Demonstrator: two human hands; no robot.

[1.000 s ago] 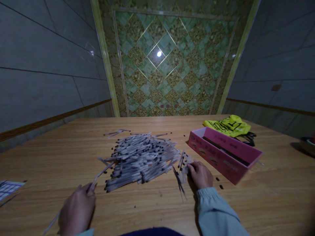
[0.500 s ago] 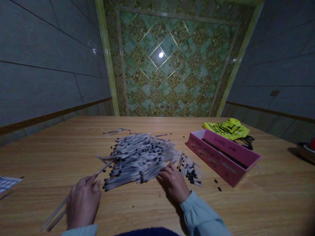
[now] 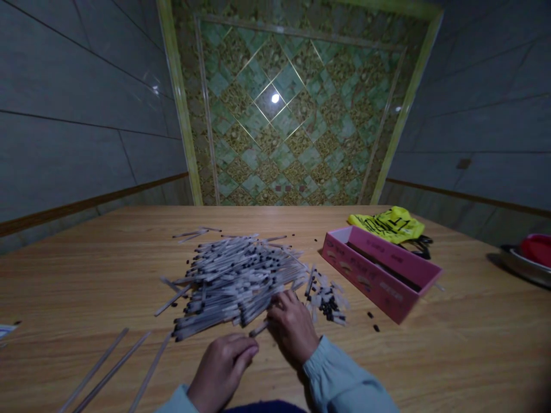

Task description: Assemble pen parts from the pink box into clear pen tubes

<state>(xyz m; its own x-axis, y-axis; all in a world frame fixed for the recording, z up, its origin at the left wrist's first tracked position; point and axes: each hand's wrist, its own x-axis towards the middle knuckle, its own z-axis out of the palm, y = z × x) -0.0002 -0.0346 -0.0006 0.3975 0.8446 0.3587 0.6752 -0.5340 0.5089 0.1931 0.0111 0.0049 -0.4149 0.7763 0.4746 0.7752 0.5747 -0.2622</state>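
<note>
Near the middle of the desk's front edge, the two hands meet low over the wood, close enough, it seems, to share one small piece. The right hand appears to hold a short stick in a narrow pinch, its dark tip pointing left, which leaves that end exposed. The left hand is curled, thumb near forefinger, just beside the tip; whether it touches or grips anything, I cannot tell.

Directly beyond them spreads a broad pile of slim, dark-ended sticks, mostly lying sideways, many ends toward the left, probably so that they can be reached from the front. The right hand is right at the pile's near border, so little reach is needed. Just to its right, a small heap of black and clear bits forms a separate cluster, presumably to avoid mixing. Toward the front left corner, three long sticks lie apart from one another, easy to distinguish.

On the right side, an open pink box stands slantwise, leaving the pile accessible. A yellow bag lies behind it, out of the hands' way.
</note>
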